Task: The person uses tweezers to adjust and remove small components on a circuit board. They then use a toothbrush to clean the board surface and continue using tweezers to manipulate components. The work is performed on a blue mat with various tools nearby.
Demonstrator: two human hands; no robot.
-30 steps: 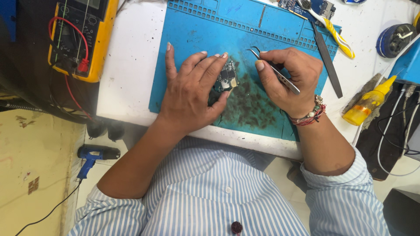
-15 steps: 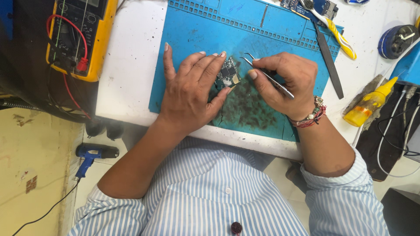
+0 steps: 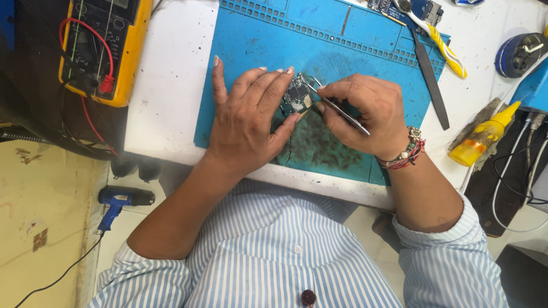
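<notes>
A small dark circuit board [image 3: 297, 95] lies on a blue work mat [image 3: 251, 45]. My left hand [image 3: 248, 117] rests flat on the mat, its fingertips and thumb pinning the board's left side. My right hand [image 3: 368, 114] grips metal tweezers [image 3: 337, 108], whose tips touch the board's right edge. A beaded bracelet sits on my right wrist. Most of the board is hidden under my fingers.
A yellow multimeter [image 3: 100, 48] with red leads sits at the far left. A yellow squeeze bottle [image 3: 482, 137], a dark flat tool [image 3: 431, 80], yellow-handled cutters [image 3: 442, 48] and a blue reel [image 3: 519, 54] lie to the right. A blue heat gun [image 3: 117, 202] lies on the floor.
My right hand has moved left with the tweezers, bringing their tips onto the board. My left hand has stayed on the board.
</notes>
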